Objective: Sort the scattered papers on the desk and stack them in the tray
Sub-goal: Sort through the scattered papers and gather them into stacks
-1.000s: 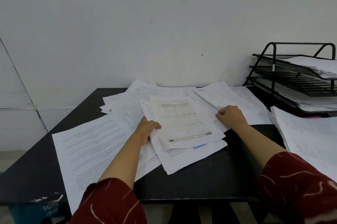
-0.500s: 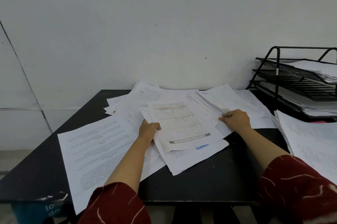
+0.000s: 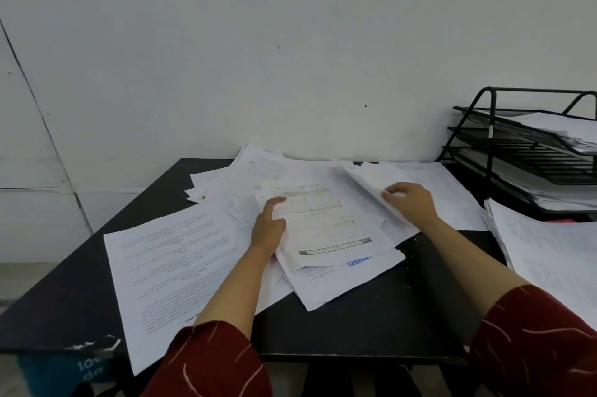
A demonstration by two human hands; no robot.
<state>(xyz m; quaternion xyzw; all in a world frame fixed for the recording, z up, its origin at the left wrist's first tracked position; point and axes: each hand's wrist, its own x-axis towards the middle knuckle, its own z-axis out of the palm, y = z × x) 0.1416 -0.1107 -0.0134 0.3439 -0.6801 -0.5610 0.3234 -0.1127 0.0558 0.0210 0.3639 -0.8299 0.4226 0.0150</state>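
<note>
the scattered papers (image 3: 323, 222) lay mostly unsorted across the black desk (image 3: 371, 325), well apart from the wire tray (image 3: 504, 151) at far right, which already held some sheets. the left hand (image 3: 268, 228) pressed on the central form with forefinger extended, gripping nothing; the right hand (image 3: 408, 202) pinched a lifted sheaf's edge. most stacking appeared outstanding.

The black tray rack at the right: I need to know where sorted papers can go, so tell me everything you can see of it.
The rack is black metal, wire frame with three stacked tiers, standing upright at the desk's far right corner by the wall, partly cut off by the picture's edge. The top and bottom tiers hold white papers; the middle tier shows bare slats. Loose sheets lie beside its base. Neither hand touches it.
</note>
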